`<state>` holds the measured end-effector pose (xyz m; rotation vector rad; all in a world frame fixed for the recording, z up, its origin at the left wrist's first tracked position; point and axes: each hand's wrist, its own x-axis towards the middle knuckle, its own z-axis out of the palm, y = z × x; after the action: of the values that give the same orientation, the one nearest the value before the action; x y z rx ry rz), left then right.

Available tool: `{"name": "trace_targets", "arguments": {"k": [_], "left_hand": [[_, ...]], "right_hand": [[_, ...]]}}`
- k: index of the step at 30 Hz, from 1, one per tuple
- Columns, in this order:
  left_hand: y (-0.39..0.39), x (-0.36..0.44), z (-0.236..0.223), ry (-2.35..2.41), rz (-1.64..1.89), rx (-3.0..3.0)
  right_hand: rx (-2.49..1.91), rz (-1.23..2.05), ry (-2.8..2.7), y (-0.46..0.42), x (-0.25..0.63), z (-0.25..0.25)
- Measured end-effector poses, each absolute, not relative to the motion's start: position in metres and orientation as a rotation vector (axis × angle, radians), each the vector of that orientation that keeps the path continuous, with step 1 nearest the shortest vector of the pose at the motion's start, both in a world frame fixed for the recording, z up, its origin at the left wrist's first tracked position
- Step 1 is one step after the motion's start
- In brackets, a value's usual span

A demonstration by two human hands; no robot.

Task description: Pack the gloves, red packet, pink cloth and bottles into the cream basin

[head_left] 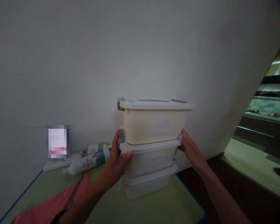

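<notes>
Three cream plastic storage boxes with whitish lids stand in a stack. The top box (140,124) has a grey latch at its left end and a pale label on its front. Below it, the middle box (140,166) is gripped at both ends. My left hand (118,160) wraps round its left end, thumb at the front under the lid rim. At the right end, my right hand (188,144) closes on the lid edge, its fingertips partly hidden behind the box. The bottom box (147,185) sits lowest, over the green tabletop (168,208).
A white bottle (86,163) lies on its side at the left, with another container (94,148) behind it. Red cloth (53,196) covers the front left. A grey wall (142,56) rises behind the table; dark floor (212,183) shows at the right.
</notes>
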<state>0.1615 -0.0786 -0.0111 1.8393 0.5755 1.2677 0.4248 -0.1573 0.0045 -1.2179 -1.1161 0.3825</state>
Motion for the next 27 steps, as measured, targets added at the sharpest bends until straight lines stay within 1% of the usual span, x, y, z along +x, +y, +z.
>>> {"name": "trace_targets", "arguments": {"k": [2, 5, 7, 17, 27], "left_hand": [[-0.082, 0.165, -0.032, 0.636, 1.269, 1.949], [-0.083, 0.172, -0.056, 0.763, 1.237, 1.97], [-0.079, 0.177, -0.063, 0.784, 1.223, 1.967], [-0.01, 0.21, -0.08, 0.791, 1.433, 2.016], [0.04, 0.231, -0.077, 0.788, 1.477, 2.035]], "right_hand": [[-1.149, 0.444, -1.003, -0.15, 0.423, -0.022], [-1.31, 0.346, -0.853, -0.137, 0.42, -0.058], [-1.352, 0.321, -0.816, -0.128, 0.421, -0.069], [-1.49, 0.214, -0.826, -0.073, 0.437, -0.063], [-1.506, 0.176, -0.881, -0.012, 0.455, -0.062]]}}
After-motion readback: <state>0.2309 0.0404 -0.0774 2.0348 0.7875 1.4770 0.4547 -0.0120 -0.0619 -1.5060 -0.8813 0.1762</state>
